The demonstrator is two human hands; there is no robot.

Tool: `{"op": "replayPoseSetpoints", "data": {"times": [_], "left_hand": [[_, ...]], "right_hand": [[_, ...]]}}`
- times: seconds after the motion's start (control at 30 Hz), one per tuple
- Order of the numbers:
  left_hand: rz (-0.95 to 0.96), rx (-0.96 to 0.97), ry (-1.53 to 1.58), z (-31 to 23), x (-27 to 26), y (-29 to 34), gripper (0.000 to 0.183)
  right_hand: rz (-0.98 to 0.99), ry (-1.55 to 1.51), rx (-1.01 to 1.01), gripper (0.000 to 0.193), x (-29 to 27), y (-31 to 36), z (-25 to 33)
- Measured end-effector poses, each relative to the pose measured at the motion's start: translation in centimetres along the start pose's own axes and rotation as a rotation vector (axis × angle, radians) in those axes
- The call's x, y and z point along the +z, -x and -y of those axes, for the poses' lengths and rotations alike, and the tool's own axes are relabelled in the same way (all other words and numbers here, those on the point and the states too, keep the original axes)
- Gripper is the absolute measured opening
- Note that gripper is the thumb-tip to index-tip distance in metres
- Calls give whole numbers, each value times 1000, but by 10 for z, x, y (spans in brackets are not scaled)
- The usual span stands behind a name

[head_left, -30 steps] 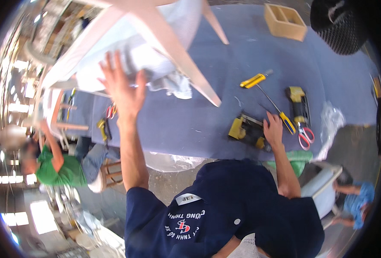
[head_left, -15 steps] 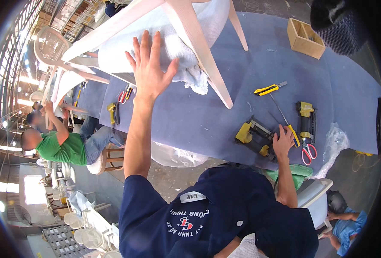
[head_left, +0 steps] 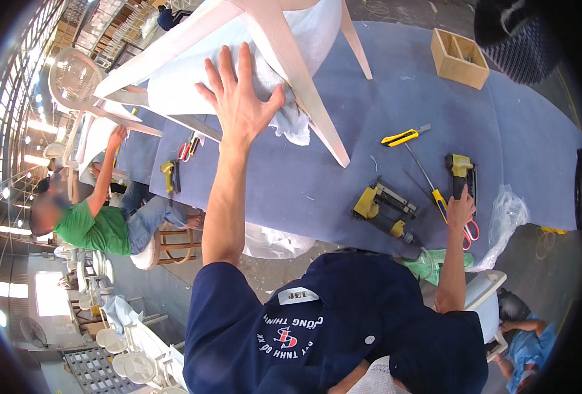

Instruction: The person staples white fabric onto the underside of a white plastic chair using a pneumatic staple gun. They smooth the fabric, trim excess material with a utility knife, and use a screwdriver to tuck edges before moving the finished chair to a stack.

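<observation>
My left hand (head_left: 242,102) lies spread against the pale fabric seat (head_left: 179,85) of a light wooden chair (head_left: 284,59), its fingers stretched out. The chair rests on the table with its legs slanting outward, and loose fabric (head_left: 292,125) hangs beside my thumb. At the right, my right hand (head_left: 460,209) is closed round the lower part of a yellow and black staple gun (head_left: 460,164). Red-handled scissors (head_left: 472,231) lie partly hidden by that hand. Just left of it are a long screwdriver (head_left: 439,202) and a second staple gun (head_left: 376,205).
A yellow utility knife (head_left: 401,137) and a wooden divided box (head_left: 460,59) lie farther back on the blue-grey table (head_left: 265,190). Clear plastic (head_left: 506,213) and green cloth (head_left: 436,264) are at the near right edge. A co-worker in green (head_left: 101,226) sits at the left.
My right hand has moved right, from between the screwdriver and the near staple gun to the right-hand staple gun. My left hand stays on the seat. The co-worker's arm has shifted.
</observation>
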State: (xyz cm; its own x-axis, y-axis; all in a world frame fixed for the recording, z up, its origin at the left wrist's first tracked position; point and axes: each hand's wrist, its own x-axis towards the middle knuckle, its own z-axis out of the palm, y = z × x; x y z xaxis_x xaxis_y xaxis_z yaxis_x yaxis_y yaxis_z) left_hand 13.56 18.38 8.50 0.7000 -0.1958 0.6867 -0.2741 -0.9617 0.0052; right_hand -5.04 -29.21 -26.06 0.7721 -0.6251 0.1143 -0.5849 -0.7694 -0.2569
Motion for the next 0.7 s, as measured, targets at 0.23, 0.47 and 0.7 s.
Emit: {"op": "replayPoseSetpoints", "data": {"times": [0.23, 0.47, 0.7], "left_hand": [[15, 38, -75, 8, 0, -2, 96], [-16, 67, -94, 27, 1, 3, 92], [5, 77, -104, 20, 1, -6, 87]], "right_hand": [[193, 0, -21, 77, -24, -30, 39], [175, -109, -73, 86, -20, -60, 30], [41, -663, -9, 66, -131, -5, 49]]}}
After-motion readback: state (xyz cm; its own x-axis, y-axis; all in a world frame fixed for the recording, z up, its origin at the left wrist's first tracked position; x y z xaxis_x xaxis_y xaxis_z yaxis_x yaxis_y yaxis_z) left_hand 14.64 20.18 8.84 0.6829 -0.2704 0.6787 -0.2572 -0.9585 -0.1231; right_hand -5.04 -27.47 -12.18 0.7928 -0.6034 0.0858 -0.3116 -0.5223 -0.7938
